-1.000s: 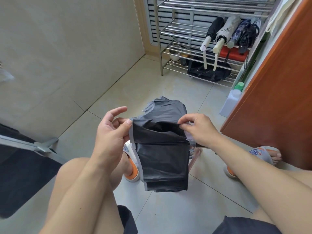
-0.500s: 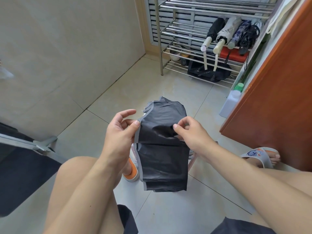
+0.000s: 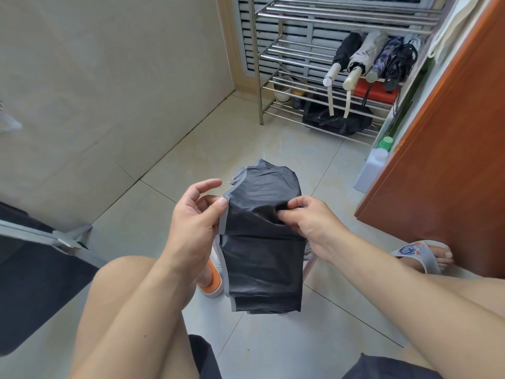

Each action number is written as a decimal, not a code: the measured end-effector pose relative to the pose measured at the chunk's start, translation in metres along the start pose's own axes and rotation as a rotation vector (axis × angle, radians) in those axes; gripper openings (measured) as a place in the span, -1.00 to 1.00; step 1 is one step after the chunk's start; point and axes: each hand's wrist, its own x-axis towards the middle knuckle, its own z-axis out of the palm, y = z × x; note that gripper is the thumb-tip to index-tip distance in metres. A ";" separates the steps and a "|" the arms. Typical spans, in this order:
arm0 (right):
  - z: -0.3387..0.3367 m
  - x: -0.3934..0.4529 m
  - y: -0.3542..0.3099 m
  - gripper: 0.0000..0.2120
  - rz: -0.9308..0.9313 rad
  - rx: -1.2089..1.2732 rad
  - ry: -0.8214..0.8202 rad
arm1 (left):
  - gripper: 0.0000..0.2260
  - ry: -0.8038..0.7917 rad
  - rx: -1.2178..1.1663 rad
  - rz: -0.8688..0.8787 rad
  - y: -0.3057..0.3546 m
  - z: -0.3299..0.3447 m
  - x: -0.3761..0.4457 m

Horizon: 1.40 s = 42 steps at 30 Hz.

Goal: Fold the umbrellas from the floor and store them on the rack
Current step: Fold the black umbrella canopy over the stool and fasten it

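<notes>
Rack (image 3: 276, 86): I count four folded umbrellas (image 3: 374, 60) on it, top cut off. Black umbrella (image 3: 262, 242): between my knees, handle hidden. My left hand (image 3: 194, 222) pinches its grey edge; right hand (image 3: 308, 222) pinches fabric.

Before you lies a pale tiled floor (image 3: 169, 269), on which stand a metal tube rack (image 3: 308, 69), a white plastic bottle with a green cap (image 3: 373, 165) beside the wooden door, and your two sandalled feet. On the rack's middle shelf four folded umbrellas (image 3: 374, 61) lie side by side above a red box (image 3: 375, 93). Its lowest shelf carries a black bag (image 3: 336, 120) and small pots (image 3: 284, 91).
</notes>
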 end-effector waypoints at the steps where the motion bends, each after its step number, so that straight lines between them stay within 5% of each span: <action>1: 0.000 0.001 0.000 -0.51 0.001 0.011 0.005 | -0.75 -0.002 0.005 0.004 0.001 0.000 -0.001; 5: -0.005 -0.007 -0.016 -0.79 -0.051 -0.052 -0.018 | -0.77 0.036 0.073 0.061 -0.001 -0.001 0.000; 8: -0.011 -0.019 -0.030 -0.88 -0.293 -0.198 0.029 | -0.80 0.068 0.106 0.104 -0.001 0.000 0.001; 11: -0.013 -0.032 -0.034 -0.91 -0.436 -0.025 0.096 | -0.81 0.081 0.078 0.123 0.004 0.002 0.002; 14: -0.017 -0.024 -0.024 -0.90 -0.253 -0.017 0.170 | -0.80 0.067 0.047 0.132 0.003 0.000 0.004; 17: -0.016 -0.023 -0.016 -0.72 -0.141 -0.136 0.010 | -0.80 0.059 0.057 0.134 0.000 -0.003 0.004; 19: -0.014 -0.027 -0.015 -0.56 -0.183 -0.137 -0.061 | -0.80 0.062 0.067 0.126 -0.001 -0.003 0.005; 22: -0.010 -0.032 -0.012 -0.71 -0.283 -0.143 -0.088 | -0.79 0.075 0.060 0.116 -0.002 -0.005 0.006; 39: -0.005 -0.043 -0.008 -0.72 -0.794 -0.311 0.141 | -0.80 0.178 -0.206 0.030 0.001 0.002 0.026; 42: -0.004 -0.045 -0.009 -0.76 -0.711 -0.325 0.049 | -0.80 0.149 -0.187 0.044 0.001 0.001 0.026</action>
